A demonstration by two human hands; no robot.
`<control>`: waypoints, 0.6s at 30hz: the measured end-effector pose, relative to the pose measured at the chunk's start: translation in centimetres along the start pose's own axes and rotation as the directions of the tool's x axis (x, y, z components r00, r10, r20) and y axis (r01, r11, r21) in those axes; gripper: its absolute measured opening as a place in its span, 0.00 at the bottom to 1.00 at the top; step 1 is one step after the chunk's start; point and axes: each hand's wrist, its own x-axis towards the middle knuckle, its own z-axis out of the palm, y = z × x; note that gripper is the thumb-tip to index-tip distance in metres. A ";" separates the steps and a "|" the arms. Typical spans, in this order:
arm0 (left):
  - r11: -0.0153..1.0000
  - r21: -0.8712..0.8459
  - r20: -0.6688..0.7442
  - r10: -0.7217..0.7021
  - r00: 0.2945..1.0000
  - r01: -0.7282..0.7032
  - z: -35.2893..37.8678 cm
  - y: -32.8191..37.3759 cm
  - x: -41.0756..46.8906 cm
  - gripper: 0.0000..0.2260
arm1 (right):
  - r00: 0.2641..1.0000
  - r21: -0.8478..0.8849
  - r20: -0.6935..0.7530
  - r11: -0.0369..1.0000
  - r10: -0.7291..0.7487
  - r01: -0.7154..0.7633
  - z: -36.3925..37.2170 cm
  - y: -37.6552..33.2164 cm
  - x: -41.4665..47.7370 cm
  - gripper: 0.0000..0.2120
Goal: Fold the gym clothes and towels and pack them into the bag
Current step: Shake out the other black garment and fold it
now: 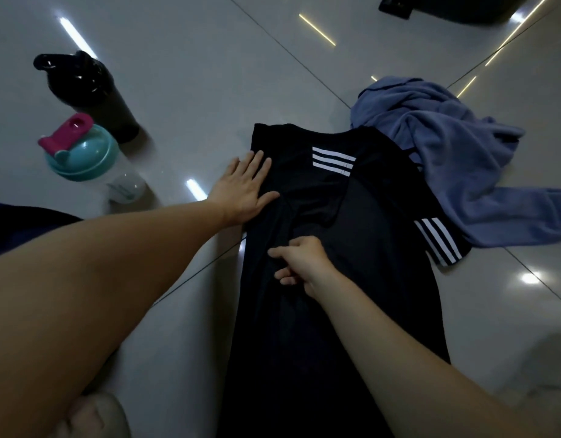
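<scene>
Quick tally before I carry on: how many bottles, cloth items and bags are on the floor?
Bottles: 2 (black shaker, teal-lidded shaker)
Cloth items: 2 (black shirt, blue cloth)
Bags: 1 (what looks like a dark bag, cut off at the top edge)
Total: 5

The floor (184,74) was large, glossy, pale-grey tiles, split by thin dark joints (288,55) that ran diagonally and crossed at the middle right. The room was dim. Lights were mirrored in the glaze: a white streak (74,34) at the far left, thin yellow lines (317,29) at the far right, and a small white spot (530,277) at the near right.
</scene>
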 end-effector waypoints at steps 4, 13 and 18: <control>1.000 0.006 0.017 -0.023 1.000 0.023 -0.2 0.2 0.0 0.38 | 0.991 -0.206 0.121 0.978 0.055 -0.029 -0.2 1.4 0.2 0.34; 0.995 0.053 0.041 -0.083 0.996 0.081 -1.1 0.2 -0.2 0.38 | 0.947 -0.507 0.223 0.857 0.230 -0.089 -2.4 6.6 -3.9 0.13; 0.998 -0.024 -0.035 -0.061 0.998 0.060 -0.6 4.1 -4.3 0.35 | 0.935 -0.534 0.273 0.844 0.227 -0.049 -2.1 10.0 -6.2 0.18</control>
